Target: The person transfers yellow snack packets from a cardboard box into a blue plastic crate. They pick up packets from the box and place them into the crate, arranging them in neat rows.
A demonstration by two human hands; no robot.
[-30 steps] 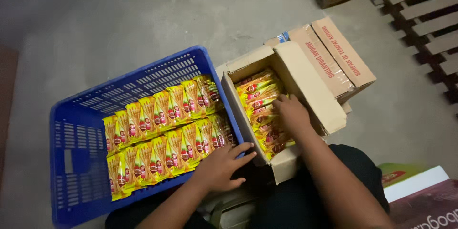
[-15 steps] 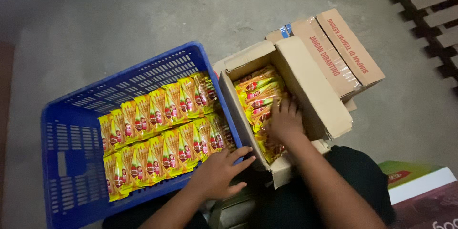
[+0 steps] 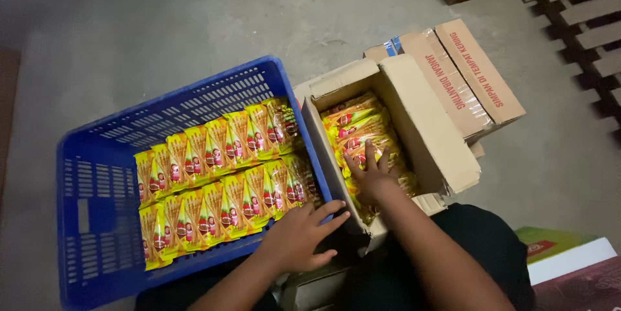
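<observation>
Yellow packets (image 3: 362, 131) under right hand (image 3: 370, 178), in carton (image 3: 424, 133)

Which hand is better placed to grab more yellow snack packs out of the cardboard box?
Probably the right hand: it lies flat on the yellow packets inside the open cardboard box. The left hand rests on the box's near corner, beside the blue crate.

Yellow snack packets (image 3: 220, 181) fill the blue crate; more (image 3: 362, 133) lie inside the open carton (image 3: 427, 136).

A crate (image 3: 97, 220) is sitting on the floor (image 3: 162, 26), packets (image 3: 220, 181) lying in rows inside it; an open carton (image 3: 420, 130) is standing just right, holding more packets (image 3: 359, 126).
</observation>
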